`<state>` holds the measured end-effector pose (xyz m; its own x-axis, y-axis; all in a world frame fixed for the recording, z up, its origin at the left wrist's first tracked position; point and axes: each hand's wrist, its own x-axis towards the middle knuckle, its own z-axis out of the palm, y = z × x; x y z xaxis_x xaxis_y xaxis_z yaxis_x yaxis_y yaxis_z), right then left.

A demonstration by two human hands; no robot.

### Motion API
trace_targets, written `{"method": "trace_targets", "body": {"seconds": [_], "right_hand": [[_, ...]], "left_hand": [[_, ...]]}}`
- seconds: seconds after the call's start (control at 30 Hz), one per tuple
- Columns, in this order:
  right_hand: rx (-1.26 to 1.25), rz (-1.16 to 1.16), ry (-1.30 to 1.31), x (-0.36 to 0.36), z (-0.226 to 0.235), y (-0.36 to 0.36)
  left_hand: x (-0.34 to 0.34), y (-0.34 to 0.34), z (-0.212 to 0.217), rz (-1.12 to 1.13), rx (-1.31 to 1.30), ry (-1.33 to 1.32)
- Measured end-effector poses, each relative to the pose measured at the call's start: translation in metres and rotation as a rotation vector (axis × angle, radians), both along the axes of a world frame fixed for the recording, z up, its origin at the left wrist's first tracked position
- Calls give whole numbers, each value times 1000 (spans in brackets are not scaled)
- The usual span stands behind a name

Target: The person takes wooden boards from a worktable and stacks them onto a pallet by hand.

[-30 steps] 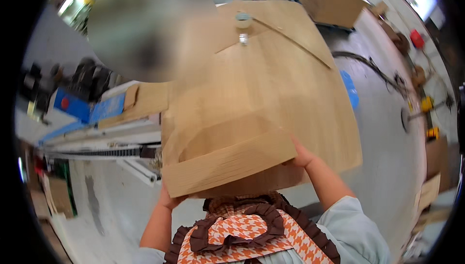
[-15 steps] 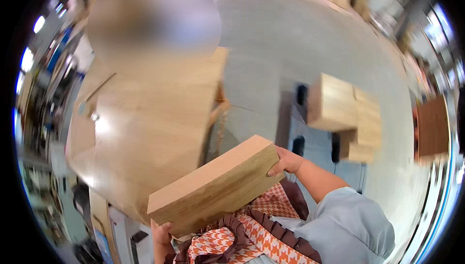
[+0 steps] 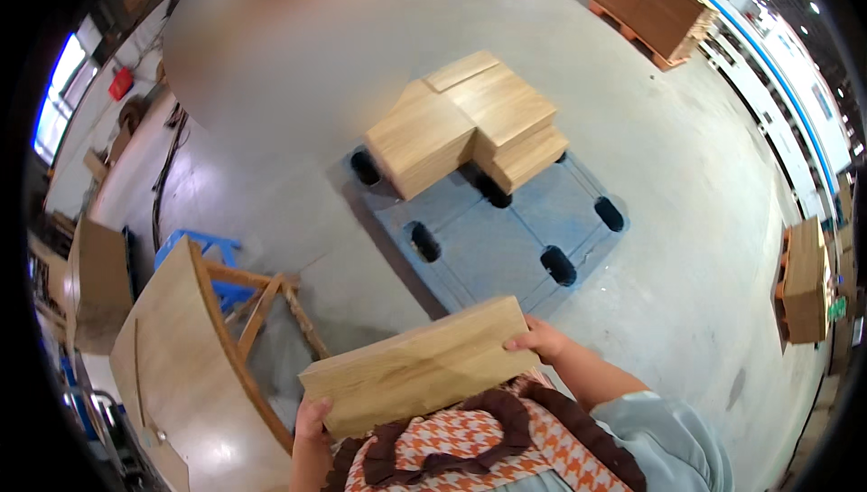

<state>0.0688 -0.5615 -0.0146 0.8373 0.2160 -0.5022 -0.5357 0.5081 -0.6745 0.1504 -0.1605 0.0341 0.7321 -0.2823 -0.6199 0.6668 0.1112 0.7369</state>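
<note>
view is swinging off the tan curved-edge wooden table (image 3: 194, 374), now sitting lower left, with the blue plastic pallet (image 3: 488, 262) and its pale wood-grain rectangular stacks (image 3: 424, 135) filling centre frame. long pale wood-grain rectangular block (image 3: 420, 365) is staying in hand at lower centre, so it's reading as carrying, not table work. left hand (image 3: 313, 418) is gripping its left end, right hand (image 3: 539, 340) its right end; both part-closed, thumbs showing, underside fingers hidden. no writing is legible on block or stacks.
</note>
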Motion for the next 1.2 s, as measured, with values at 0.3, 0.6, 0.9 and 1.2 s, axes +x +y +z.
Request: {"method": "trace_targets", "body": {"seconds": [0.3, 0.6, 0.9, 1.2], "right_hand": [[-132, -380, 193, -54, 2, -120], [-174, -562, 286, 20, 8, -194], [-284, -737, 390, 107, -33, -318], [-320, -474, 492, 245, -210, -534]], "left_hand": [[64, -148, -70, -274, -135, 165], [196, -253, -72, -516, -135, 223], [293, -378, -123, -647, -61, 356], [331, -544, -299, -390, -123, 580]]}}
